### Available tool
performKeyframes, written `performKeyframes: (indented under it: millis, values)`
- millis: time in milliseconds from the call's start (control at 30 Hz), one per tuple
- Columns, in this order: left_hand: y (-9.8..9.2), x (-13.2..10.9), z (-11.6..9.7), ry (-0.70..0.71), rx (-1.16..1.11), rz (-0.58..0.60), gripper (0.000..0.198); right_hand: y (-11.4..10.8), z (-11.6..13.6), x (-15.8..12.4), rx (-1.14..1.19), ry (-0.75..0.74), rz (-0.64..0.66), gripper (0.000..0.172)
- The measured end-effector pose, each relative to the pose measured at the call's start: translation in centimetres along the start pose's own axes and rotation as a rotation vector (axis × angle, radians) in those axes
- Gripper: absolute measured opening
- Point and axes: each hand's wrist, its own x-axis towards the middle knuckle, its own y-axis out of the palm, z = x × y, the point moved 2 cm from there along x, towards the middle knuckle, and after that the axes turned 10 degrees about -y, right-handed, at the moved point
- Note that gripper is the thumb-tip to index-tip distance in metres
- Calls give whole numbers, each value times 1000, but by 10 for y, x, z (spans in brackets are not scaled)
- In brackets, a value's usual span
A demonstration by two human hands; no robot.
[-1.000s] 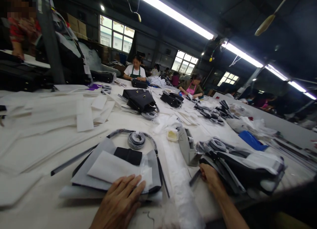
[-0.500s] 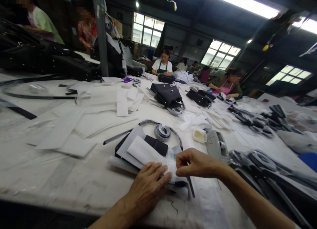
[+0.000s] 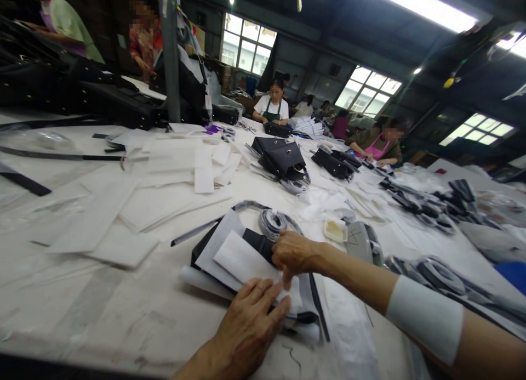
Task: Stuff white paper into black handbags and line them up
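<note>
In front of me a black handbag [image 3: 258, 243] lies flat on the table, partly covered by white foam-like sheets [image 3: 240, 259]. My left hand [image 3: 252, 319] rests on the lower part of the sheets, fingers stretched out. Close above its fingertips is my right hand [image 3: 293, 253], its fingers curled in and its thumb pointing down towards the sheet. Whatever these fingers may pinch is hidden. A dark strap wrapped in clear film curves behind the bag, and a coiled strap [image 3: 272, 222] lies at its upper edge.
White sheets [image 3: 90, 221] are spread to the left. A small dish [image 3: 336, 230] and a grey tape dispenser [image 3: 361, 243] stand right of the bag. Wrapped straps [image 3: 435, 276] pile up at the right. More black handbags [image 3: 281, 158] lie farther back, where several people work.
My right hand has moved up and left across the bag, from its right side to above the white sheets. My left hand stays pressed on the sheets, slightly lower and to the right.
</note>
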Motion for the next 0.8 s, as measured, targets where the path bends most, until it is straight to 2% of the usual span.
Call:
performKeyframes:
  millis: [100,233,300,500,600,700,800]
  values:
    - [3,-1,1,-6,2,-3,32,3,-15,-5,-93,-15,-134,37]
    - [0,0,0,6,10,-28,30,3,-40,-27,25,255,-360,30]
    - [-2,1,0,17,14,-50,30,4,-42,-38,75,367,-464,29]
    - [-3,2,-1,14,14,-35,31,33,-24,-43,241,413,-572,20]
    - [-5,3,0,20,1,-25,31,42,-20,-49,237,562,-678,13]
    - [-6,2,-1,15,7,-16,30,36,-1,-54,291,690,-912,10]
    - [-2,2,-1,-5,15,14,31,33,38,-38,583,587,-1187,20]
